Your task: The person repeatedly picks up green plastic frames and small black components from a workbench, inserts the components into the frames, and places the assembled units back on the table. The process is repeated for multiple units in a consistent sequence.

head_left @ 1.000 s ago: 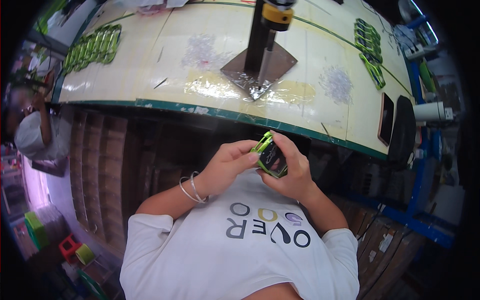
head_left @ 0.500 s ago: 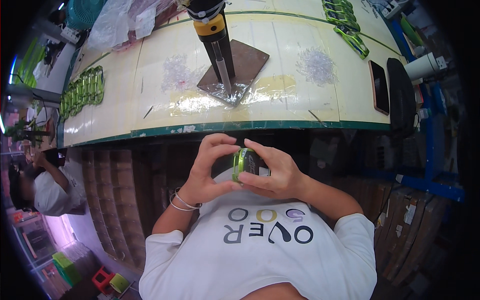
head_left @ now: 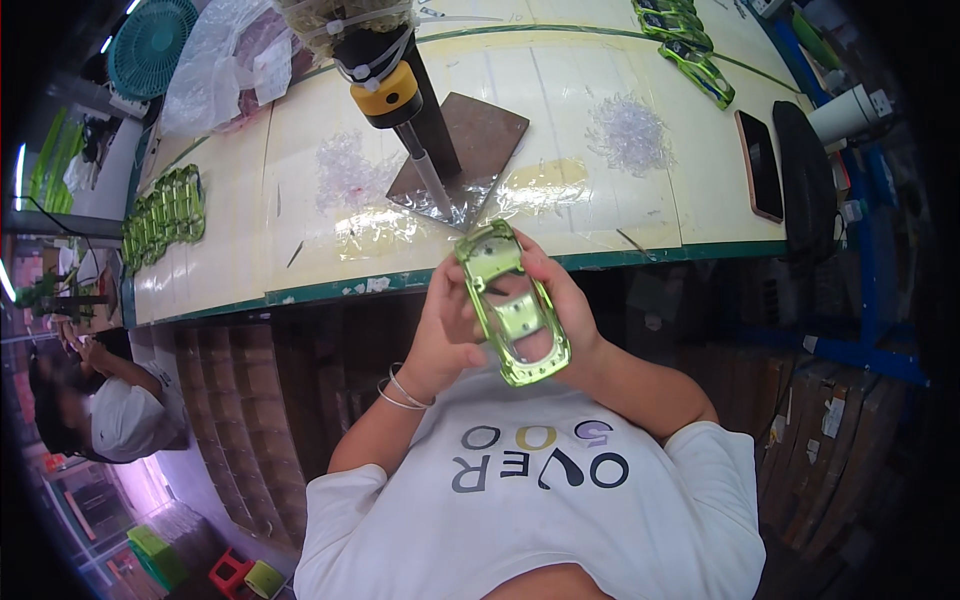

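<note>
A shiny green toy car body shell [head_left: 520, 318] is held up in front of my chest at the table's near edge, its hollow inside showing. My right hand [head_left: 566, 305] grips it along the right side, with some fingers hidden behind it. On the other side, my left hand [head_left: 440, 335] has its fingers curled against the shell's left edge, while the thumb stands a little apart. Just beyond the shell, a press-like tool with a yellow collar [head_left: 386, 98] points its metal rod down at a brown base plate [head_left: 490, 128].
Rows of green car shells lie at the table's left [head_left: 165, 215] and far right [head_left: 690, 65]. Small clear plastic pieces [head_left: 630, 135] form two piles beside the tool. A phone [head_left: 760, 165] rests at the right edge. Another person [head_left: 125, 410] sits at left.
The car shell has been raised toward the table and turned, so its hollow side shows instead of an edge. Both hands moved up with it, the left closing in on the shell.
</note>
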Demonstrator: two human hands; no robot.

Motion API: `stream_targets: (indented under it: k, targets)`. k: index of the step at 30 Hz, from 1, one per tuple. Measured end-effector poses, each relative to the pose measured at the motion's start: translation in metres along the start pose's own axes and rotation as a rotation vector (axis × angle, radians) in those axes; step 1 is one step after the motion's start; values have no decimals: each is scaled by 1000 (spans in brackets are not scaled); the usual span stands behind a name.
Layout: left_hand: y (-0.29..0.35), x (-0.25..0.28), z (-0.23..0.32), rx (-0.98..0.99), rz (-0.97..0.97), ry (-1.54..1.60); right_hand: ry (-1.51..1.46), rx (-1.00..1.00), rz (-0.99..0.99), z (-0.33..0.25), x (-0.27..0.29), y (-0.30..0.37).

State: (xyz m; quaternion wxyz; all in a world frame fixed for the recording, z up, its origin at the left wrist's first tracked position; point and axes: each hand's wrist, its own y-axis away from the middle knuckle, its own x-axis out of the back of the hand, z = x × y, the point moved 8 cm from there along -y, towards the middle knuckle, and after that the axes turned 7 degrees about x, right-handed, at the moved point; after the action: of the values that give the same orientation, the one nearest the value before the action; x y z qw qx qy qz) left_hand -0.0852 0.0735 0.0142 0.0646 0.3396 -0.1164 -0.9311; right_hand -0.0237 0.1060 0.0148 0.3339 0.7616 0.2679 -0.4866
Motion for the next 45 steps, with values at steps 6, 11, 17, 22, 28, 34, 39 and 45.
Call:
stream_targets:
  k: [6,11,17,22,28,34,39,45]
  targets:
    - [-8,0,23,27,22,-7,-1,13,35,-6,-26,-15]
    - [-8,-1,31,31,1,-6,-106,22,-42,-7,-39,-17]
    - [-8,-6,35,40,-39,14,32,42,52,-7,-36,-13]
    - [-8,-4,35,49,-36,21,-74,-38,128,-2,-36,-9]
    - [-9,-12,39,25,-11,59,-87,-35,153,-2,-36,-6]
    - [-9,-10,36,34,-39,15,-85,-58,145,-3,-37,-5]
    - [-11,-14,32,83,-93,-46,14,51,152,-10,-32,-3]
    - [-10,-18,34,27,-84,-69,124,99,-73,-11,-19,-7]
